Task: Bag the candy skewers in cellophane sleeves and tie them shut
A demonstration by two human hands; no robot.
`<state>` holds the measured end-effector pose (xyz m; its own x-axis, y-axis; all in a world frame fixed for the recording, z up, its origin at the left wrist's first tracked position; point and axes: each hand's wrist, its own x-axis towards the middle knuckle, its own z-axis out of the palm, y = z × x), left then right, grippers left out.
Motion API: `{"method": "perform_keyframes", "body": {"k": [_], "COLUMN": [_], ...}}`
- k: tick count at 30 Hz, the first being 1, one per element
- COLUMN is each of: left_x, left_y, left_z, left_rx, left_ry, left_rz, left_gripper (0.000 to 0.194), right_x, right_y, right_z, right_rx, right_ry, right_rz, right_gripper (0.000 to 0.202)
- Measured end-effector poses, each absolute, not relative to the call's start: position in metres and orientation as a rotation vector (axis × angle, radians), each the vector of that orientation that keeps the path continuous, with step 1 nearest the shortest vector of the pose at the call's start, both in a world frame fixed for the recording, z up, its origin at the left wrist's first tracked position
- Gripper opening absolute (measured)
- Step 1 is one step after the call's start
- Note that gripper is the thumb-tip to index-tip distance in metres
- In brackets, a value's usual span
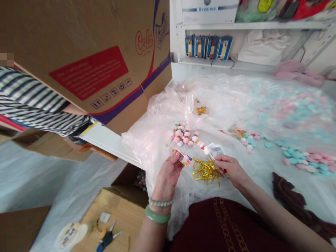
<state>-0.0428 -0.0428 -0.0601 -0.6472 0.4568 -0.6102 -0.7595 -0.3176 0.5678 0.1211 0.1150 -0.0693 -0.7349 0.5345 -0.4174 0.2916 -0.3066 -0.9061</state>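
Note:
My left hand [170, 170] is closed, its thumb and fingers pinching a small colourful printed card [186, 160]. My right hand [232, 170] is closed on a clear plastic packet with pale print [215, 150]. Between the hands lies a loose pile of gold twist ties [206, 171]. Just beyond my left hand, several pink, white and blue marshmallow sticks [185, 134] lie bunched on the plastic sheet [162, 119]. One marshmallow stick [201, 144] reaches toward the packet; whether it is inside cannot be made out.
A large cardboard box [105, 42] stands at the left, with a person's striped sleeve [31, 94] behind it. Loose marshmallows [309, 159] lie at the right, near a dark cloth [288, 192]. Keys [109, 236] and a tape roll [72, 234] rest on a lower box.

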Motion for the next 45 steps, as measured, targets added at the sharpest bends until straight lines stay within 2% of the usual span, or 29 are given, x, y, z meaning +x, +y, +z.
{"method": "perform_keyframes", "body": {"k": [3,6,8,14,19,25,29,31,37,40,45], "left_x": [-0.045,-0.049,-0.05,-0.048,-0.044,-0.031,-0.026,-0.028,-0.051,-0.058,-0.059], "left_y": [-0.035,-0.031,-0.031,-0.027,-0.023,-0.025,-0.026,-0.028,-0.035,-0.038,-0.036], "left_z": [-0.052,-0.045,-0.041,-0.037,-0.049,-0.062,-0.066,-0.068,-0.061,-0.056,-0.054], "left_rx": [-0.681,-0.758,-0.663,-0.369,-0.337,-0.199,-0.108,-0.127,-0.436,-0.646,-0.769], "left_ry": [1.033,0.986,0.918,0.747,0.942,1.259,1.404,1.403,1.108,1.061,1.019], "left_rz": [2.038,2.056,2.062,1.996,2.095,2.154,2.168,2.161,2.155,2.124,2.074], "left_gripper": [0.01,0.01,0.008,0.02,0.018,0.006,0.008,0.009,0.008,0.005,0.015], "right_x": [0.133,0.14,0.143,0.14,0.135,0.124,0.114,0.11,0.117,0.132,0.153], "right_y": [0.114,0.113,0.113,0.108,0.098,0.082,0.079,0.079,0.085,0.093,0.097], "right_z": [-0.063,-0.054,-0.05,-0.057,-0.066,-0.065,-0.069,-0.072,-0.071,-0.069,-0.061], "right_rx": [-1.023,-0.987,-0.971,-0.979,-1.106,-1.11,-1.065,-1.062,-1.133,-1.132,-1.06], "right_ry": [-1.738,-1.758,-1.794,-1.851,-2.026,-2.267,-2.35,-2.355,-1.87,-1.714,-1.775], "right_rz": [2.204,2.248,2.269,2.289,2.055,1.721,1.622,1.678,2.27,2.261,2.215], "right_gripper": [0.024,0.024,0.023,0.023,0.019,0.02,0.02,0.018,0.021,0.023,0.021]}}
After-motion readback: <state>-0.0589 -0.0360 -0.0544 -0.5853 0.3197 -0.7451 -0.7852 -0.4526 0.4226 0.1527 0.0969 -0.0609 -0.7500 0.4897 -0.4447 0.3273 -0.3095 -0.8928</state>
